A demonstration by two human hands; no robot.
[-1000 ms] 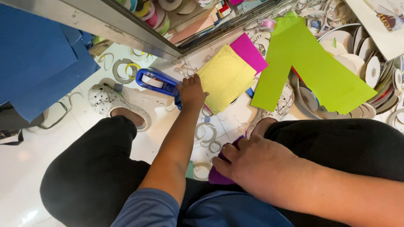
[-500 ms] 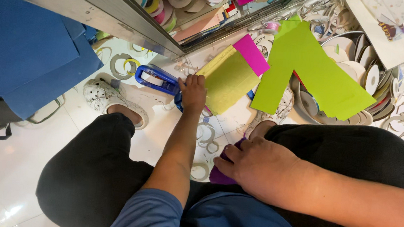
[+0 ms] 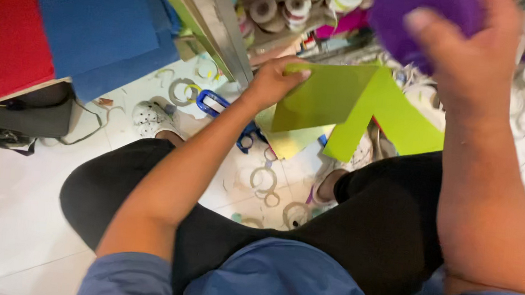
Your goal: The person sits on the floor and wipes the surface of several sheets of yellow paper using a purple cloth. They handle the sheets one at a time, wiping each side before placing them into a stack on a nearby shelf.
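Note:
My left hand (image 3: 275,80) pinches the top left corner of a lime green sheet (image 3: 365,106) and holds it up above the floor. My right hand (image 3: 470,51) is raised near the camera, gripping a purple piece (image 3: 410,12) at the top right. A yellowish sheet (image 3: 285,140) lies on the floor under the green one. A blue tape dispenser (image 3: 213,103) sits on the white floor just left of my left wrist. My black trousers (image 3: 369,224) fill the lower middle.
Blue (image 3: 104,22) and red (image 3: 4,52) sheets lie stacked at the upper left beside a black bag (image 3: 27,116). A metal shelf edge (image 3: 213,19) runs diagonally, with tape rolls (image 3: 280,5) behind it. Several empty tape rings (image 3: 263,182) litter the floor.
My left hand left the floor by the blue dispenser and lifted the green sheet. My right hand rose from my lap with the purple piece. The view swung.

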